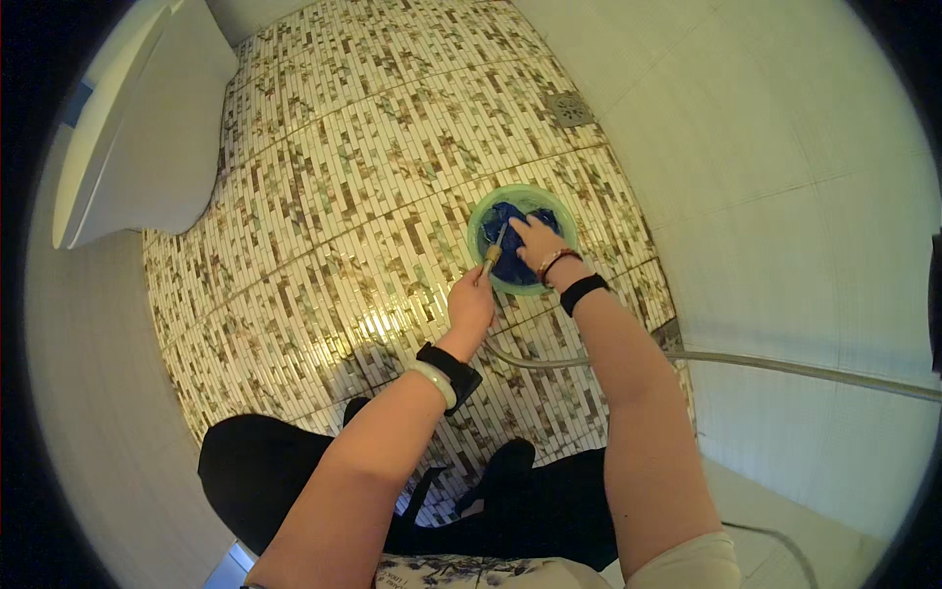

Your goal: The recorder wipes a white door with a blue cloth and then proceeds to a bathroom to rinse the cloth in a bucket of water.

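A round green basin (pixel 478 254) stands on the tiled floor in front of me, with a crumpled dark blue cloth (pixel 508 266) inside it. My left hand (pixel 471 300) is closed around a hose nozzle (pixel 492 255) with a brass-coloured collar, at the basin's near-left rim. The nozzle's thin tip points into the basin, over the cloth. Reaching in from the right, my right hand (pixel 541 241) rests on the cloth with thumb and index finger spread. Its other fingers are partly hidden. Whether water flows from the nozzle is hard to tell.
A hose (pixel 544 363) passes beneath my right forearm towards the right wall (pixel 780 243). A square floor drain (pixel 570 109) lies beyond the basin, beside that wall. A white toilet (pixel 158 140) stands at the upper left. The mosaic-patterned floor (pixel 353 191) reflects light and looks glossy.
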